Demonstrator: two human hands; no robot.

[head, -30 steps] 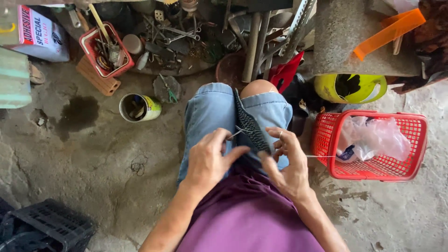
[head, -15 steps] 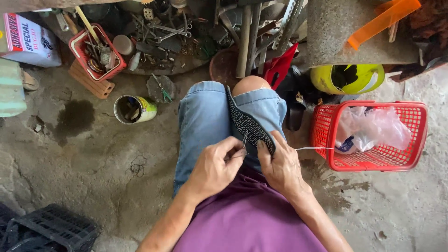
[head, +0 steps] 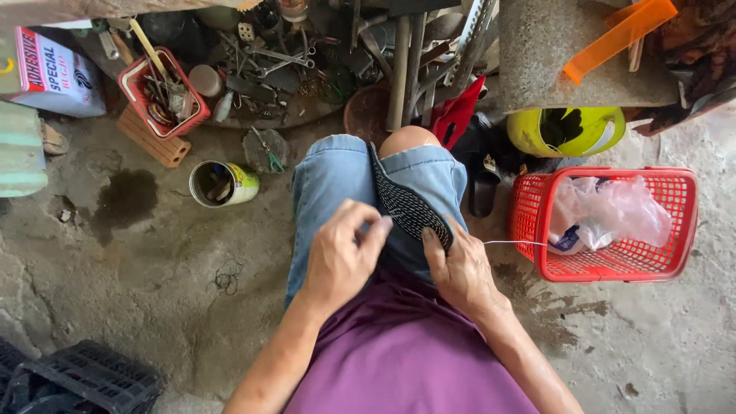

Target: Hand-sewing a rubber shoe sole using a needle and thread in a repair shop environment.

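Note:
A black textured shoe sole (head: 405,204) stands on edge on my lap, clamped between my knees in blue jeans (head: 331,178). My left hand (head: 341,257) has its fingers pinched together on a thin needle at the sole's near edge. Gripping the sole's near end from the right is my right hand (head: 460,270), thumb pressed on its edge. A thin white thread (head: 515,243) runs from beside that hand rightwards to the red basket.
On the concrete floor to the right stands a red plastic basket (head: 613,273) holding a plastic bag (head: 609,211), with a yellow helmet (head: 567,130) behind it. Also about me: open tin can (head: 222,184), small red tool basket (head: 165,96), brick (head: 157,142), scattered metal tools (head: 276,61), black crate (head: 77,379).
My left hand has closed in from a small gap onto the sole's edge with the needle. The right hand has slid up to grip the sole's near end.

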